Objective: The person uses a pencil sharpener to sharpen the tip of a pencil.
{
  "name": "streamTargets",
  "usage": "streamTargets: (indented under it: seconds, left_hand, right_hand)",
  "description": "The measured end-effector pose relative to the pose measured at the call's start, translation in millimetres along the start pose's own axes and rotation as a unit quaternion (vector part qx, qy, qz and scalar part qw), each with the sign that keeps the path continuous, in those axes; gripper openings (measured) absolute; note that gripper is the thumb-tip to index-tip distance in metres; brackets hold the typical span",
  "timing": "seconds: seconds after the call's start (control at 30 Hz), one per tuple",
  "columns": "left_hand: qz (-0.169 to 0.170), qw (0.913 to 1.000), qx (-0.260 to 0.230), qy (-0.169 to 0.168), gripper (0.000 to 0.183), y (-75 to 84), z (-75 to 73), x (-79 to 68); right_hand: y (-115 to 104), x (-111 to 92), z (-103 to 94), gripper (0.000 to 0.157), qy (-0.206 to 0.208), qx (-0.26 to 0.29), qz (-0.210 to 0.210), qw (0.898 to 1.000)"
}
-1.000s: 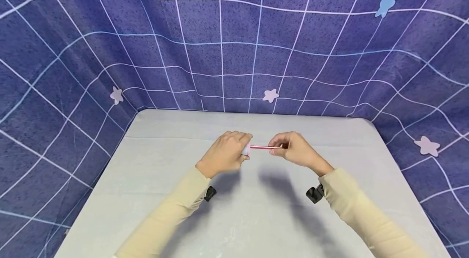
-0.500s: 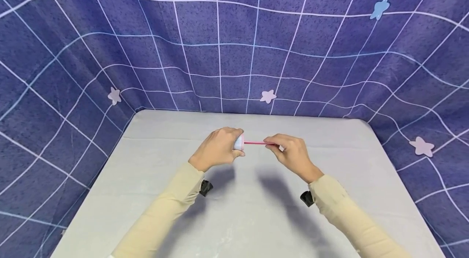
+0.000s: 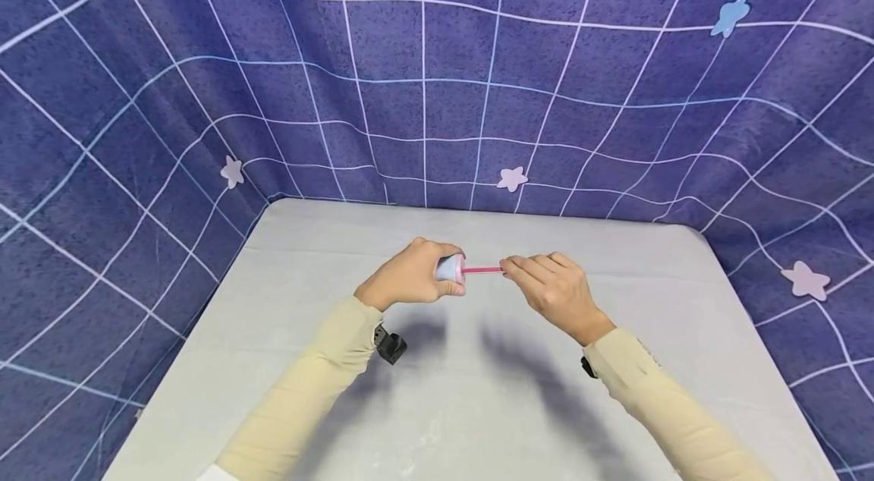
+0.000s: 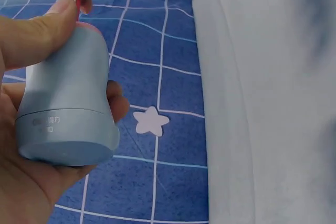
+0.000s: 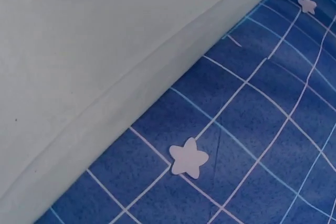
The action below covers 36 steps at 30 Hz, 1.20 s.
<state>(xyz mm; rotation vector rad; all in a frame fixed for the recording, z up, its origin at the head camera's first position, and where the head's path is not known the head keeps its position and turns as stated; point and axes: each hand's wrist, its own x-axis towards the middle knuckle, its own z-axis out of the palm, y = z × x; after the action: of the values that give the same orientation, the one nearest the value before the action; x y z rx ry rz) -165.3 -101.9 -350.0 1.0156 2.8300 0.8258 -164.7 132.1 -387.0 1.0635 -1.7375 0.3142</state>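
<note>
My left hand (image 3: 407,275) grips a light-blue pencil sharpener (image 3: 448,268) with a pink end, held sideways above the table. In the left wrist view the sharpener (image 4: 71,85) shows a narrowed waist and a wider base with small pale print; the thumb lies along its upper part and the fingers wrap behind. A slim red pencil (image 3: 482,270) runs from the pink end toward the right. My right hand (image 3: 554,294) pinches the pencil's other end, its back turned up and its fingers covering that tip. The right wrist view shows neither hand.
Under the hands lies a table (image 3: 437,390) with a pale cover, marked by the arms' shadows. A blue-purple curtain (image 3: 451,109) with grid lines and stars hangs around its back and sides. Black wrist cameras (image 3: 391,345) sit at the cuffs.
The right hand has rolled over the pencil, from fingers curled with the tip showing to its back facing up. The left hand keeps hold of the sharpener, more of which now shows.
</note>
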Motion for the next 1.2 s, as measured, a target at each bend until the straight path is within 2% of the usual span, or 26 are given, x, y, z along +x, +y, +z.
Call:
streamTargets:
  seconds: [0.07,0.13,0.17,0.2,0.23,0.27,0.3,0.37,0.43,0.47,0.5,0.53,0.57,0.6,0.63,0.73,0.77,0.83,0.87,0.93,1.0,1.2]
  left_hand:
    - [0.004,1.0000,0.002,-0.001,0.033,0.4,-1.8,-0.1]
    - [0.017,0.9995,0.026,0.009,0.031,2.0,-3.3,0.0]
    - [0.026,0.9984,0.048,0.015,0.031,3.0,-3.8,0.1]
    - [0.036,0.9965,0.073,0.021,0.031,4.2,-4.1,0.1]
    - [0.048,0.9934,0.101,0.027,0.031,5.3,-4.1,0.1]
    - [0.059,0.9899,0.125,0.033,0.032,6.7,-4.1,-0.1]
    - [0.071,0.9852,0.151,0.037,0.032,8.1,-3.9,-0.3]
    - [0.093,0.9755,0.194,0.047,0.035,10.9,-3.4,-1.5]
    - [0.109,0.9685,0.218,0.052,0.036,13.0,-2.5,-2.8]
    - [0.113,0.9665,0.224,0.053,0.036,13.8,-2.1,-3.3]
    - [0.116,0.9651,0.228,0.055,0.037,14.0,-1.5,-3.8]
    - [0.114,0.9654,0.228,0.055,0.037,14.5,-1.4,-4.3]
    - [0.111,0.9664,0.226,0.055,0.037,14.5,-1.2,-4.5]
    - [0.104,0.9683,0.221,0.053,0.037,14.4,-1.4,-4.7]
    - [0.096,0.9712,0.212,0.051,0.036,14.1,-1.8,-4.6]
    - [0.072,0.9793,0.184,0.045,0.034,12.3,-4.8,-3.3]
    - [0.064,0.9818,0.173,0.044,0.033,11.4,-6.1,-2.7]
    - [0.056,0.9867,0.147,0.041,0.031,9.9,-9.1,-1.1]
    - [0.053,0.9885,0.136,0.040,0.030,9.3,-10.7,-0.5]
    - [0.045,0.9922,0.111,0.035,0.028,8.3,-13.2,0.5]
    - [0.035,0.9953,0.086,0.028,0.026,7.5,-15.2,1.1]
    - [0.011,0.9990,0.042,0.008,0.027,2.8,-17.3,1.9]
  right_hand:
    - [-2.3,0.6,-0.8,0.013,-0.013,0.026,0.024,0.999]
    - [-5.3,1.2,-1.9,0.010,-0.042,0.068,0.080,0.994]
    - [-6.9,1.9,-2.7,0.009,-0.065,0.097,0.120,0.986]
    - [-8.5,3.0,-3.4,0.009,-0.090,0.128,0.165,0.974]
    - [-9.8,4.4,-4.5,0.009,-0.117,0.164,0.215,0.956]
    - [-10.4,5.7,-5.2,0.009,-0.145,0.204,0.265,0.931]
    - [-10.5,7.4,-6.4,0.009,-0.172,0.245,0.315,0.901]
    - [-8.5,10.9,-8.5,0.009,-0.219,0.319,0.402,0.830]
    - [-4.0,13.9,-10.1,0.009,-0.258,0.378,0.453,0.765]
    - [-0.9,14.9,-10.7,0.009,-0.274,0.402,0.464,0.741]
    - [2.1,15.5,-11.1,0.009,-0.290,0.417,0.467,0.724]
    - [4.7,16.1,-11.4,0.009,-0.304,0.424,0.462,0.717]
    - [6.6,16.0,-11.2,0.009,-0.314,0.423,0.453,0.719]
    - [7.7,16.2,-11.2,0.008,-0.320,0.415,0.442,0.729]
    - [8.1,16.0,-11.4,0.008,-0.321,0.397,0.422,0.749]
    - [5.7,14.2,-11.6,0.013,-0.288,0.305,0.356,0.835]
    - [4.4,13.3,-11.6,0.015,-0.268,0.275,0.336,0.860]
    - [1.9,11.6,-11.4,0.020,-0.224,0.226,0.293,0.902]
    - [1.0,10.4,-10.6,0.022,-0.202,0.212,0.274,0.916]
    - [-0.9,9.1,-9.7,0.024,-0.165,0.192,0.239,0.937]
    - [-2.2,7.9,-8.5,0.025,-0.134,0.176,0.213,0.952]
    - [-2.3,6.4,-4.7,0.018,-0.080,0.139,0.153,0.975]
